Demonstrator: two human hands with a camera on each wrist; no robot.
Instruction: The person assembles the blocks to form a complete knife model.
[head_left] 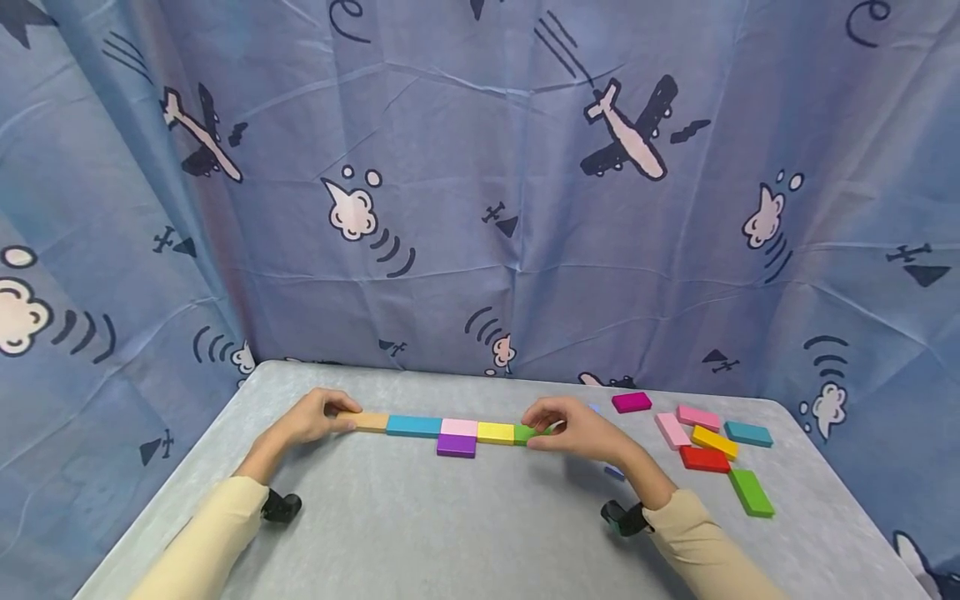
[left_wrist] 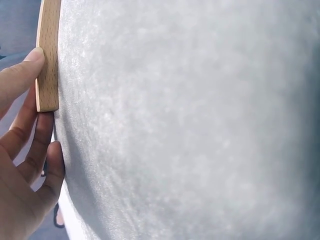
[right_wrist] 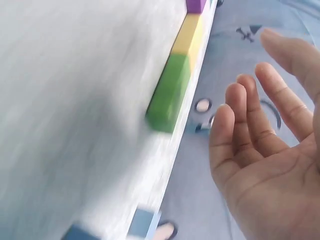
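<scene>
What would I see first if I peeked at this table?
A bright row of coloured blocks runs across the grey table, with a purple block tucked just under it. The left hand touches the wooden end block; the right hand is at the green end block. Loose blocks lie scattered to the right.

green block [head_left: 525, 434], aeroplane-patterned blue cloth [head_left: 480, 208]

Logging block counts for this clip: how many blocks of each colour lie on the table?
Wood: 1
Blue/teal: 2
Pink: 3
Yellow: 2
Purple: 1
Green: 2
Magenta: 1
Red: 1
Total: 13
</scene>
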